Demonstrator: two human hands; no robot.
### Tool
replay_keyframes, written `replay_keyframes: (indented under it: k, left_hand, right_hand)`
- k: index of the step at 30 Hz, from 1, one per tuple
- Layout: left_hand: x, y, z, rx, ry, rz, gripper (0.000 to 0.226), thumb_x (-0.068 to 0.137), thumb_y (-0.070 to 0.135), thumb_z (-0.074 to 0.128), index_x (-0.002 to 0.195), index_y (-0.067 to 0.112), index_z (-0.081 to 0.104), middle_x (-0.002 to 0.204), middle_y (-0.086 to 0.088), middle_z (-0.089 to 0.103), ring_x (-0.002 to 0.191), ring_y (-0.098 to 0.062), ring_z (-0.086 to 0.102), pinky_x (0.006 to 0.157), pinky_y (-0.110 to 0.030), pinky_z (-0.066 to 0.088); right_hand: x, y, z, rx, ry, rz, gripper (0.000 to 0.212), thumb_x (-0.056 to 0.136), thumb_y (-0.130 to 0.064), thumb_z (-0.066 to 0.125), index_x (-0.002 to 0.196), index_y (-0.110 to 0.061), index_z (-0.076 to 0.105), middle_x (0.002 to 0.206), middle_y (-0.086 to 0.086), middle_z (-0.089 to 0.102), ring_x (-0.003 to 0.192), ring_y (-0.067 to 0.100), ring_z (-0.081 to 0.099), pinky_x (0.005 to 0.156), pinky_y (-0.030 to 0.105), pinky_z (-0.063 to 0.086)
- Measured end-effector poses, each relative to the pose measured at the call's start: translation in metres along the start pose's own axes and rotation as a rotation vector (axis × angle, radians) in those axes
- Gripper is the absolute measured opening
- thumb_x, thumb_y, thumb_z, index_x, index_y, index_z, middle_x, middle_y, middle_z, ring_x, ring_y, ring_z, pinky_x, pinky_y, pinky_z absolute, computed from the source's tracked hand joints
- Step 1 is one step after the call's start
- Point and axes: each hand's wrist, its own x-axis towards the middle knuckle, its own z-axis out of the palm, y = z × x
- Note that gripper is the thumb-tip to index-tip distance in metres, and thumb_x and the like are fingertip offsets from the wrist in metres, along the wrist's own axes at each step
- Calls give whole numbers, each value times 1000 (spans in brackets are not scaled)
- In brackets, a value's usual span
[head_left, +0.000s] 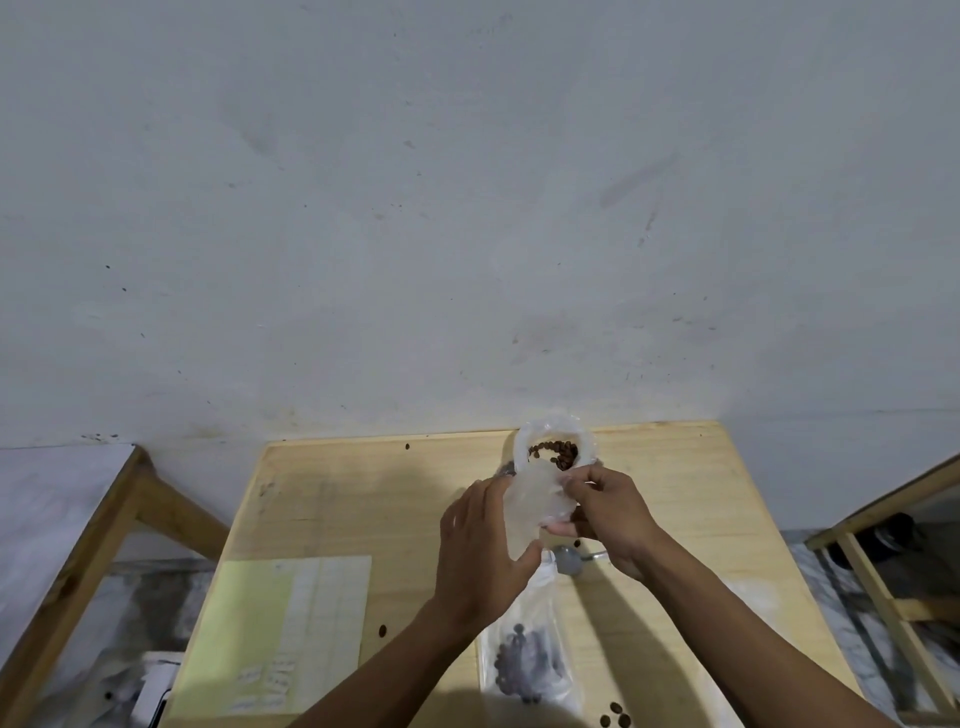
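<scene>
My left hand (480, 551) and my right hand (610, 514) hold a small clear plastic bag (532, 506) between them above the wooden table (363, 499). The left thumb and fingers curl round its lower part, and the right fingertips pinch its upper edge. Behind the hands stands an open clear bag (553, 447) with brown coffee beans showing in its mouth. Another clear bag with dark beans (524, 660) lies flat on the table under my left forearm. A grey metal scoop (569, 558) lies on the table below my right hand.
A yellow and white sheet of labels (280, 629) lies at the table's left front. Loose beans (615, 714) are scattered near the front edge. A grey wall rises right behind the table. Wooden frames stand to the left (78, 566) and right (878, 525).
</scene>
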Motion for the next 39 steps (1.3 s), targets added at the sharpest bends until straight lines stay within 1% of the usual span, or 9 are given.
replay_keyframes:
  k: [5,9,14,20,23,28,32,35,39]
  left_hand:
    - [3,-6,-5,29,41,2,62,74,51,61,126,22,43,120,6,58,112,-14,56,98,-30,43]
    - [7,-19,-15,54,18,-67,65,73,51,72,126,18,50,116,6,60,107,-15,57,95,-28,38]
    - [8,-30,-25,-2,-6,-164,67,77,54,70,130,19,49,121,6,57,111,-14,55,100,-32,39]
    - [8,-32,-29,-45,-39,-216,67,79,56,68,132,22,47,124,8,55,109,-11,53,99,-31,41]
    - [9,-32,-29,-62,-46,-239,66,79,56,68,132,23,47,125,8,55,111,-11,54,101,-34,43]
    - [12,-41,-32,-61,-47,-276,68,79,58,67,132,22,47,127,6,55,112,-14,55,100,-40,46]
    - [17,-47,-34,-52,-49,-299,69,79,58,67,134,20,47,129,5,55,113,-15,54,100,-40,45]
    - [23,-47,-35,-47,-67,-297,68,79,56,68,133,20,47,127,4,56,112,-16,54,100,-39,44]
    - [32,-42,-32,-21,-121,-264,67,79,55,67,133,21,46,125,6,54,110,-16,53,98,-35,42]
  right_hand:
    - [11,2,-16,-115,-18,-81,23,98,-19,57,95,0,70,79,11,69,64,21,65,64,30,55]
    - [31,37,-52,-755,122,-241,12,92,-16,61,92,-11,71,87,7,71,83,24,67,73,31,46]
    - [35,90,-73,-1328,44,-278,20,91,-27,55,103,-25,70,91,-4,46,95,25,54,75,32,42]
    - [32,105,-72,-1385,143,-393,4,85,-21,66,85,-17,66,90,1,55,85,27,53,64,33,33]
    - [28,95,-67,-1438,54,-298,9,93,-27,49,94,-25,57,102,-4,55,97,22,52,77,34,36]
    - [23,66,-71,-912,-27,-270,19,92,-17,48,77,-25,55,82,-4,62,76,15,56,71,31,43]
    - [38,28,-80,-897,67,-428,25,84,5,55,93,-19,59,85,0,56,70,11,52,61,15,36]
    - [55,-5,-85,-966,126,-405,34,78,5,53,97,-23,56,85,5,59,73,21,57,62,26,41]
    - [69,-42,-79,-811,215,-449,19,84,-3,58,90,-22,59,71,4,69,66,26,67,61,36,52]
